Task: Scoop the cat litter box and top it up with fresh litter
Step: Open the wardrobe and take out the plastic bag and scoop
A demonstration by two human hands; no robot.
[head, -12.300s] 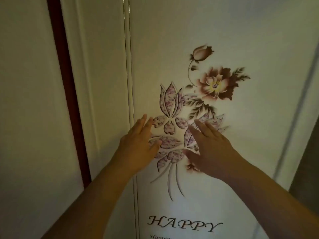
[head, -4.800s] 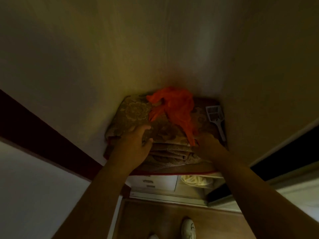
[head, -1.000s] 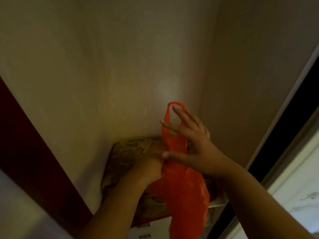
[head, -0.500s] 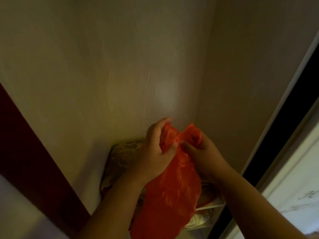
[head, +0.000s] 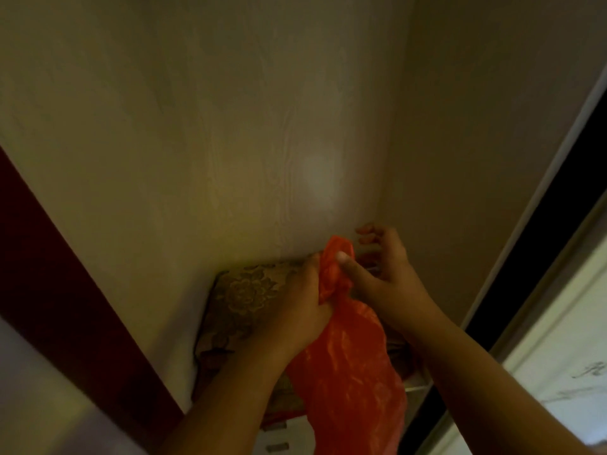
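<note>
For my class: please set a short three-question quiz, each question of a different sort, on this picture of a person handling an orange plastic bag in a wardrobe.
1. True or false: the orange plastic bag lies flat on the floor.
2. Which hand grips the bag's bunched top? A) the left hand B) neither hand C) a gloved hand
3. Fill in: behind the left hand lies a folded fabric with a ______ pattern.

Key:
1. False: it hangs from the hands.
2. A: the left hand grips it, while the right hand puts its thumb to the bag, fingers spread.
3. Floral.
</note>
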